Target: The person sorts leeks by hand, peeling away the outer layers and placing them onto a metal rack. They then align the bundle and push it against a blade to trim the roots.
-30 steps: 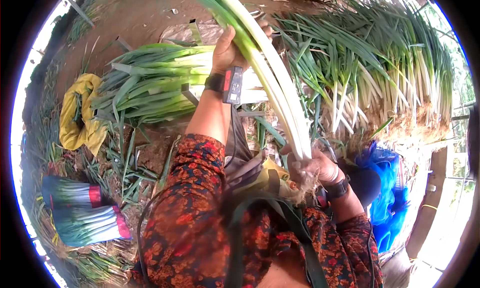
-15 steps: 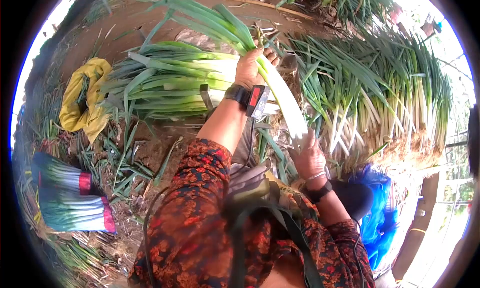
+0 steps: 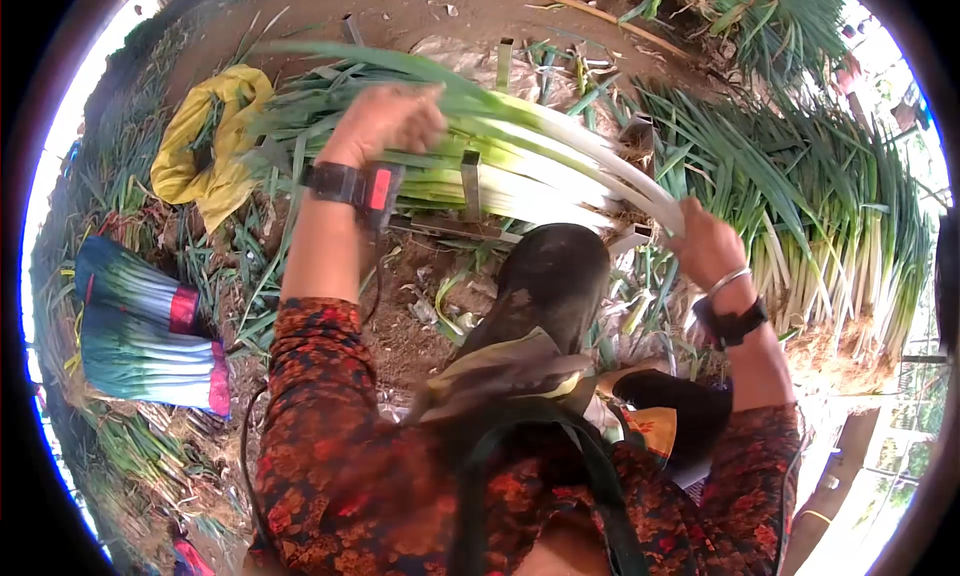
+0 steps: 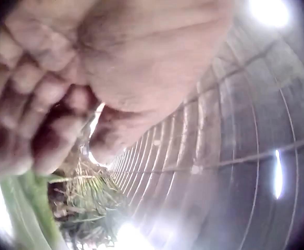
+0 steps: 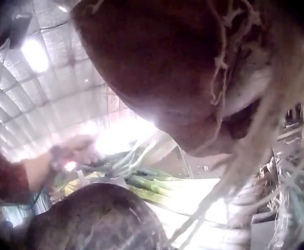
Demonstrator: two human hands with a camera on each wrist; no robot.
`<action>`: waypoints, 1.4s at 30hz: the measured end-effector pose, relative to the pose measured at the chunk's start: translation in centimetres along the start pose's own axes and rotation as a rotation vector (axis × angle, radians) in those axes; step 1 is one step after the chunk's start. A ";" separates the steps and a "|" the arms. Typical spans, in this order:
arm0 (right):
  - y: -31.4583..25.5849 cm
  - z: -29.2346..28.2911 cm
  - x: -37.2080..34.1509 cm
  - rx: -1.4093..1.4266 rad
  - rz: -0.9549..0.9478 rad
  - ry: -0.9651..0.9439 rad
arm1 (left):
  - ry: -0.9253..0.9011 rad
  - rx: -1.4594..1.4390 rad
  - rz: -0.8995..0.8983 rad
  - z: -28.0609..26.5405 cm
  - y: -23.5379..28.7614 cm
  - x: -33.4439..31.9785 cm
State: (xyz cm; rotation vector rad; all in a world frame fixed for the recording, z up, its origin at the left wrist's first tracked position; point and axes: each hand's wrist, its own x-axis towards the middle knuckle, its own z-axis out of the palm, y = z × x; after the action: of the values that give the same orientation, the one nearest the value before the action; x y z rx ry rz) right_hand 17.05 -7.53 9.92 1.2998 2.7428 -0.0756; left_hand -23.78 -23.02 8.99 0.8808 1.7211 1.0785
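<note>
My right hand [image 3: 708, 244] grips a leek [image 3: 575, 136] by its white root end, at the right side of a pile. Stringy roots [image 5: 227, 67] hang by that palm in the right wrist view. The stalk slants up and left across the stacked leeks [image 3: 500, 186], its green leaves lying over theirs. My left hand [image 3: 390, 126], blurred, is over the leafy part with fingers loosely bent. In the left wrist view a green leaf [image 4: 29, 208] shows just below the fingertips. Metal posts [image 3: 471, 184] frame the stacked pile.
A thick row of leeks [image 3: 810, 206] leans at the right. To the left are a yellow sack [image 3: 205, 201] and packed bundles with red ends [image 3: 155, 361]. My dark-covered knee [image 3: 555, 276] stands before the pile. A long stick [image 3: 590, 16] lies on the soil behind.
The leek has gone from upright before me to lying across the pile. My right hand moved up and right with its root end; my left hand moved left along the leaves.
</note>
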 end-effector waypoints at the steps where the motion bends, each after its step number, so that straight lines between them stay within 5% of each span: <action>1: -0.3 -0.5 0.4 -0.035 -0.024 -0.023 | 0.117 0.152 0.204 -0.1 0.0 0.5; 3: -0.8 -1.7 0.8 -0.118 -0.072 -0.070 | 0.349 0.447 0.614 1.2 0.0 1.8; 6: -1.9 -4.4 -0.4 -0.073 -0.047 -0.032 | 0.198 0.827 0.904 5.9 0.5 4.1; 9: -1.8 -6.7 -2.0 -0.118 -0.049 0.067 | 0.112 1.090 0.868 8.8 0.0 7.3; 12: -0.8 -7.7 -2.8 -0.145 -0.057 0.177 | -0.091 1.139 0.587 9.3 2.9 6.4; 13: -0.1 -7.6 -2.8 -0.151 -0.070 0.219 | 0.036 1.088 0.752 9.3 1.2 7.4; 17: 0.6 -2.8 0.0 -0.150 0.086 0.038 | -0.023 1.085 0.651 8.5 -0.6 8.5; 23: -2.0 8.3 9.3 0.354 -0.206 0.120 | 0.184 1.430 0.670 1.8 2.2 7.4; 29: -3.0 11.8 22.4 0.074 -0.139 0.200 | 0.323 1.728 0.684 -0.7 2.5 15.6; 32: -0.7 14.2 27.4 -0.154 -0.057 0.177 | 0.232 1.557 0.627 0.1 -2.2 21.2; 33: 0.5 15.3 28.3 -0.224 -0.080 0.167 | 0.123 1.504 0.402 0.3 -3.2 22.8; 38: 0.8 16.8 29.5 -0.258 -0.074 0.132 | -0.042 1.030 0.470 -1.3 -10.0 28.3; 42: 0.8 16.4 30.4 -0.268 -0.119 0.045 | -0.056 0.915 0.465 -0.9 -9.4 28.4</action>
State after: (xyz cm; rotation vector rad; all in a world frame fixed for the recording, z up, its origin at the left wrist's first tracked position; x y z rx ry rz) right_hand -0.18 14.86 -9.88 1.0814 2.7458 0.3042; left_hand -35.42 -1.59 -8.33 1.9248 2.0193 0.4727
